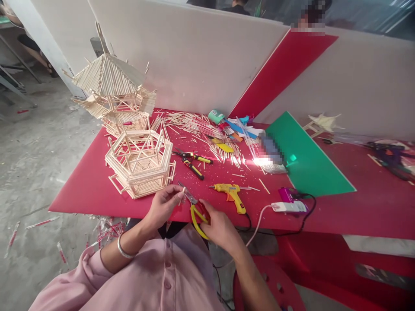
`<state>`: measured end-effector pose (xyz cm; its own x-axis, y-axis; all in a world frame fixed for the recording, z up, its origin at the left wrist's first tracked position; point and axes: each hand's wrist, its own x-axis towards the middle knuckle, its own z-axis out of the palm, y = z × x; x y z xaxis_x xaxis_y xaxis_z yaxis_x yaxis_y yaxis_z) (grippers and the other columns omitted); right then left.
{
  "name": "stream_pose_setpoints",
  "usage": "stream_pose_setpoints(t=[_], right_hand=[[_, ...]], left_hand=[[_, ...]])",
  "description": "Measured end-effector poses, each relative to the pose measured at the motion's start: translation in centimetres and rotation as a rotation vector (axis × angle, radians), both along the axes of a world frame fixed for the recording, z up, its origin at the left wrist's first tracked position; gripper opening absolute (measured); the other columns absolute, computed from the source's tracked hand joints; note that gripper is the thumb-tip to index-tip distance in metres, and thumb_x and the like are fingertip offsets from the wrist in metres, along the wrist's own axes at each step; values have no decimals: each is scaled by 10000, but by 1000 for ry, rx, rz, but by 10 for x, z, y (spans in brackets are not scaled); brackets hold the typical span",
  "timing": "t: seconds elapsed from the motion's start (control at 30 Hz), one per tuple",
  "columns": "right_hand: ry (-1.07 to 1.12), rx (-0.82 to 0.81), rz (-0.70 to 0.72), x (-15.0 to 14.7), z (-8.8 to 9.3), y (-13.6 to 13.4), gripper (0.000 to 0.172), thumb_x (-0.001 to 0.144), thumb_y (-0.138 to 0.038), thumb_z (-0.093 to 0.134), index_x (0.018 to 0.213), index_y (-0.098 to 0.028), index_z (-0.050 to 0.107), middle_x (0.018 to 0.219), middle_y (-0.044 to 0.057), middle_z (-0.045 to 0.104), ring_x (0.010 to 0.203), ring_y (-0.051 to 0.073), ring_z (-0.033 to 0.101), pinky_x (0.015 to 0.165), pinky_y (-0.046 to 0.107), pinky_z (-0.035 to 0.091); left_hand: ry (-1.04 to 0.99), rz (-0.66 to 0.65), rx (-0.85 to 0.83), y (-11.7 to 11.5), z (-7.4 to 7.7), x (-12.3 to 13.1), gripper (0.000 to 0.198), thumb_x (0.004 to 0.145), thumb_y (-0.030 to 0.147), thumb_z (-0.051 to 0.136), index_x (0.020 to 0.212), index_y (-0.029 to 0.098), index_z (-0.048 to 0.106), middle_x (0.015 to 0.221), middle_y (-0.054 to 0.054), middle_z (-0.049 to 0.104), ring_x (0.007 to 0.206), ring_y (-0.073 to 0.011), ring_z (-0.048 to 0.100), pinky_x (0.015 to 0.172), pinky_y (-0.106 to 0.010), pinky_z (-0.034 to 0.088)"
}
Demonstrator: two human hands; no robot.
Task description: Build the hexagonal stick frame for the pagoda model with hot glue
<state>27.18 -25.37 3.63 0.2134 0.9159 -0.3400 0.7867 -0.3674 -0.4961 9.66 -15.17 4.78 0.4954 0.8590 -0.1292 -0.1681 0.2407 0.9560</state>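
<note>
Near the table's front edge, my left hand point(164, 205) pinches a short wooden stick point(183, 195) between thumb and fingers. My right hand point(216, 223) is wrapped round the handles of scissors point(196, 211) with yellow and red grips. Their blades point up and left, close beside the stick; whether they touch it I cannot tell. Behind my left hand stands a hexagonal wooden stick frame point(139, 166). A taller stick pavilion with a sloped roof point(108, 77) rises behind that frame.
On the red table point(84, 185) lie black and yellow pliers point(193, 164), a yellow glue gun point(230, 193), a power strip point(288, 207) and scattered wooden sticks point(184, 125). A green board point(317, 160) leans at the right. Red stools stand below the front edge.
</note>
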Motion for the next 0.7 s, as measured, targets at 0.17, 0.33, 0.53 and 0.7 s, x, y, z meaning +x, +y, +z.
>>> stream_pose_setpoints(t=[0.17,0.33,0.53,0.7], right_hand=[[618,240,-191,10,-11,1,578,825,-341,619,1377,-196,527,1168,107,701,989,208,687,808,315,559],[650,355,-236,3,-2,-5,923,710,-397,769,1507,-234,332,1085,70,668,843,169,641,741,286,555],[344,265,-131,-7,14,-6,634,726,-463,702,1269,-189,522,976,47,645,853,210,634,772,324,544],[145,408,-24,-14,12,-8,456,865,-418,579,1252,-180,538,1034,100,640,918,232,626,821,351,529]], left_hand=[[-15,25,-19,1,-1,1,385,749,515,774,819,155,658,689,-13,644,640,-127,577,638,-249,487],[-12,20,29,2,-3,4,397,754,543,757,817,162,662,699,-24,657,657,-141,598,651,-262,501],[29,56,122,2,-3,7,339,792,501,731,827,169,671,706,-21,659,678,-146,607,696,-268,497],[109,50,230,1,-4,7,270,832,440,683,786,174,677,705,-28,656,677,-159,599,689,-275,484]])
